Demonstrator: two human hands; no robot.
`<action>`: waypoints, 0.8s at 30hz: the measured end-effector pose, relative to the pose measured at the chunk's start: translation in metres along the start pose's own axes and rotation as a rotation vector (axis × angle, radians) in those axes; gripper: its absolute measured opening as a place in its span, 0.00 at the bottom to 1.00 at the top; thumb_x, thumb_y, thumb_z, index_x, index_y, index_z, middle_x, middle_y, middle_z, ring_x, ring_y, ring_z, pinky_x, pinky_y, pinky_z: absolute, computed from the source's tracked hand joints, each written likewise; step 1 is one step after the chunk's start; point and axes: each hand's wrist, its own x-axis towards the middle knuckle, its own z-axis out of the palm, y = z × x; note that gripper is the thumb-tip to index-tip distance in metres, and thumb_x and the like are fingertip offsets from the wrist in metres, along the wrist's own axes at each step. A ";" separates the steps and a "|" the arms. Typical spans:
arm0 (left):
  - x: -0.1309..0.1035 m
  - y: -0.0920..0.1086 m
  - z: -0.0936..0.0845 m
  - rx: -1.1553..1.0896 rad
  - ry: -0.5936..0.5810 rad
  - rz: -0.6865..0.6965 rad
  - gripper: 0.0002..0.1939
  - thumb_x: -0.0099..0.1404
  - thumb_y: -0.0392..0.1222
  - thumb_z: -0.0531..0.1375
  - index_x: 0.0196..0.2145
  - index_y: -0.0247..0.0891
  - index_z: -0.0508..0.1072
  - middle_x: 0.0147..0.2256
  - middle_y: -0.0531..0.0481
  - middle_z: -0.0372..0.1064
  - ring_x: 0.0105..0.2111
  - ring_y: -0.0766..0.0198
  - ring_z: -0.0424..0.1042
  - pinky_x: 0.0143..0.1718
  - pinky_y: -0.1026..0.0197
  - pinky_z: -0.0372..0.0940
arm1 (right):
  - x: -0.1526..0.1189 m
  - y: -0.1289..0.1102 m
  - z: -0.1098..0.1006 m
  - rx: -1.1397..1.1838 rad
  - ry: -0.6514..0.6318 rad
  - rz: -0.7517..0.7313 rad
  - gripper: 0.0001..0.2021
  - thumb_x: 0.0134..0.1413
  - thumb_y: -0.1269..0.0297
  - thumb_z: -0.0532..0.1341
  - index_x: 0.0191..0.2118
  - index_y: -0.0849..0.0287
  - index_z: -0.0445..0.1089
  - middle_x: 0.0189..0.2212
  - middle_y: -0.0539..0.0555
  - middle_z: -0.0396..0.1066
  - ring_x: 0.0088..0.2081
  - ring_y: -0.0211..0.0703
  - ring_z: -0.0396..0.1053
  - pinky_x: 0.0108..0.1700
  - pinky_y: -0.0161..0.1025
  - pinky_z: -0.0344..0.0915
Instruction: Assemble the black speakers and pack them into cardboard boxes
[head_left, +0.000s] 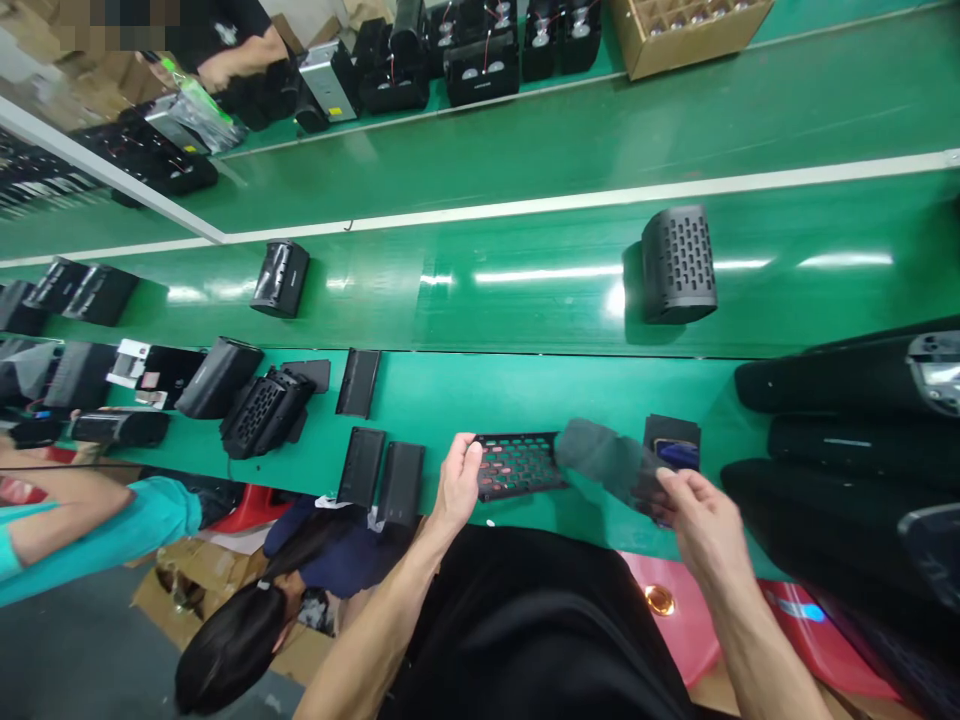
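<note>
Perforated panel (523, 466) between hands (459, 485) (701, 515); touching left.

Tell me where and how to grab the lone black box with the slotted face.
I'd come from above and grip the black box with the slotted face at mid-length, across its left and right sides; it looks narrower that way than lengthwise, and nothing stands beside it.

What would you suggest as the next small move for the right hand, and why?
I would probably shift the right hand a little left, bringing the dark cloth over the holed panel. The left hand holds the panel by one end, while the cloth, held at its far end, lies mostly beside it, leaving the holes uncovered.
</note>
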 end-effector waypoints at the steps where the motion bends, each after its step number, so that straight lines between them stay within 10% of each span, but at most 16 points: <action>1: 0.000 0.000 -0.003 0.057 0.026 0.041 0.23 0.68 0.67 0.60 0.45 0.45 0.67 0.38 0.52 0.75 0.34 0.59 0.78 0.33 0.61 0.73 | 0.000 -0.005 -0.006 -0.040 0.016 -0.035 0.28 0.41 0.39 0.76 0.24 0.51 0.61 0.25 0.51 0.74 0.25 0.45 0.71 0.25 0.40 0.67; 4: 0.002 0.000 0.002 0.087 0.030 0.082 0.21 0.69 0.64 0.60 0.45 0.44 0.68 0.38 0.51 0.76 0.35 0.58 0.78 0.33 0.61 0.72 | -0.007 -0.017 0.000 -0.220 -0.074 -0.145 0.27 0.50 0.39 0.71 0.23 0.51 0.58 0.19 0.47 0.66 0.23 0.43 0.65 0.26 0.39 0.64; 11: 0.000 -0.006 0.036 0.093 -0.122 0.086 0.21 0.72 0.63 0.57 0.40 0.41 0.68 0.30 0.56 0.66 0.28 0.65 0.66 0.31 0.64 0.65 | -0.041 -0.018 0.086 -0.384 -0.484 -0.151 0.24 0.52 0.37 0.67 0.27 0.54 0.66 0.22 0.49 0.69 0.27 0.44 0.69 0.33 0.41 0.68; 14: 0.000 -0.012 0.038 0.049 -0.061 0.135 0.21 0.70 0.62 0.60 0.37 0.40 0.70 0.31 0.55 0.64 0.32 0.66 0.64 0.36 0.65 0.63 | -0.052 -0.025 0.072 -0.308 -0.541 -0.096 0.25 0.53 0.36 0.68 0.39 0.56 0.74 0.32 0.54 0.77 0.34 0.49 0.75 0.40 0.45 0.73; 19: 0.000 -0.016 0.041 -0.366 -0.014 -0.130 0.26 0.57 0.63 0.72 0.38 0.39 0.72 0.31 0.55 0.67 0.31 0.67 0.67 0.35 0.66 0.66 | -0.031 -0.033 0.012 -0.373 -0.086 -0.139 0.28 0.44 0.37 0.73 0.41 0.55 0.75 0.35 0.56 0.78 0.34 0.48 0.73 0.32 0.40 0.69; 24: -0.003 -0.006 0.043 -0.430 -0.026 -0.232 0.28 0.53 0.60 0.76 0.40 0.37 0.74 0.33 0.53 0.72 0.32 0.65 0.71 0.35 0.65 0.66 | -0.016 -0.014 0.011 -0.105 -0.312 0.207 0.30 0.35 0.37 0.78 0.34 0.55 0.72 0.26 0.50 0.73 0.25 0.41 0.68 0.26 0.37 0.65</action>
